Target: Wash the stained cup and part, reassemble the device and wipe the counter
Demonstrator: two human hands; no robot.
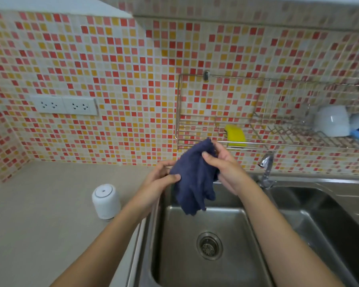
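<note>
A dark blue cloth (pixel 195 179) hangs over the left basin of the steel sink (pixel 168 255). My left hand (pixel 162 175) pinches its left edge and my right hand (pixel 224 164) grips its upper right part. The white cylindrical device (pixel 106 200) stands upright on the beige counter (pixel 39 214), left of the sink and apart from both hands. A white cup (pixel 332 120) lies upside down in the wire dish rack (pixel 216 133) on the tiled wall at the right.
A yellow sponge (pixel 235 134) sits in the rack just behind the cloth. The tap (pixel 266 168) stands between the two basins, right of my right hand. A double wall socket (pixel 64 105) is on the tiles at left. The drain (pixel 209 245) lies below the cloth.
</note>
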